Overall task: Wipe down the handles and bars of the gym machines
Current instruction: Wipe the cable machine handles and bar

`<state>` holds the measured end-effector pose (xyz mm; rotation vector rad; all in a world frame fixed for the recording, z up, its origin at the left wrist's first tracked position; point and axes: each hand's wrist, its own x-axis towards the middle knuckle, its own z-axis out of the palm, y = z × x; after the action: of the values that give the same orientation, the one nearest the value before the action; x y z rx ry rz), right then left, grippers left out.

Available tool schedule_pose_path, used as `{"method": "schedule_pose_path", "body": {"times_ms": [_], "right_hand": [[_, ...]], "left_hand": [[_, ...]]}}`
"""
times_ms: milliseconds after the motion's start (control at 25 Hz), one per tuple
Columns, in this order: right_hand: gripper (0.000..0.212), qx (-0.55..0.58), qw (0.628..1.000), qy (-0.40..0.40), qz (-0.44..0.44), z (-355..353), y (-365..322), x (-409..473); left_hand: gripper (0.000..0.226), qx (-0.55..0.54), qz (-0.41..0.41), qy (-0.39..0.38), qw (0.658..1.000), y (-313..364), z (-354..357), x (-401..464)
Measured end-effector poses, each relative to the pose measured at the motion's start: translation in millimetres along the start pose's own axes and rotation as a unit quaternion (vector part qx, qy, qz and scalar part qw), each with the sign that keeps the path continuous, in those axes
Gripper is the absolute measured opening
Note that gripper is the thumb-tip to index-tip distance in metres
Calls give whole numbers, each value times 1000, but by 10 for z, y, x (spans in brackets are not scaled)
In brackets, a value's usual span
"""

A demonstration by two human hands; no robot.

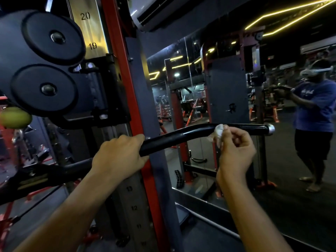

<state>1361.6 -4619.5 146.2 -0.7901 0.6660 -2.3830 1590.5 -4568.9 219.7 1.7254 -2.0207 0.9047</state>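
Black pull-down bar (181,135) is hanging across mid-scene before the red upright (127,88); left hand (118,157) is clenching its bend in a full grip, likely steadying it, while right hand (234,150) is pinching a white cloth (219,130) against its right stretch.

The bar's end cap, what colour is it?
Silver, on the black bar; the end cap shows best in the head view.

The left hand (118,157) hides part of the bar (190,132); the cloth (219,131) (mostly inside the right fist) is blurred.
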Motion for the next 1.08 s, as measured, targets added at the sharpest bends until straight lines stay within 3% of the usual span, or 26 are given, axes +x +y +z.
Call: {"method": "schedule_pose_path", "body": {"times_ms": [80,160,280,440,560,720,920,1080], "right_hand": [[9,-12,1000,-6,-3,14,25,-38],[4,-79,993,-86,-22,100,94,-239],[7,-183,951,-199,-147,89,84,-364],[26,-309,814,-275,-408,-15,20,-162],[24,-396,740,-306,-449,-102,0,39],[29,-440,739,-299,-413,-500,-119,420],[28,-398,820,-295,-287,-669,-204,458],[25,-371,798,-347,-325,-295,-88,121]], "left_hand": [[23,7,0,5,1000,39,25,-9],[23,15,-2,6,1000,84,36,-8],[24,22,-5,4,1000,115,28,-19],[19,25,-16,2,1000,123,24,-63],[24,28,-16,-2,999,173,8,-96],[23,30,-14,2,999,167,10,-120],[19,30,-15,17,999,174,15,-120],[18,21,-2,9,1000,185,45,-99]]}}
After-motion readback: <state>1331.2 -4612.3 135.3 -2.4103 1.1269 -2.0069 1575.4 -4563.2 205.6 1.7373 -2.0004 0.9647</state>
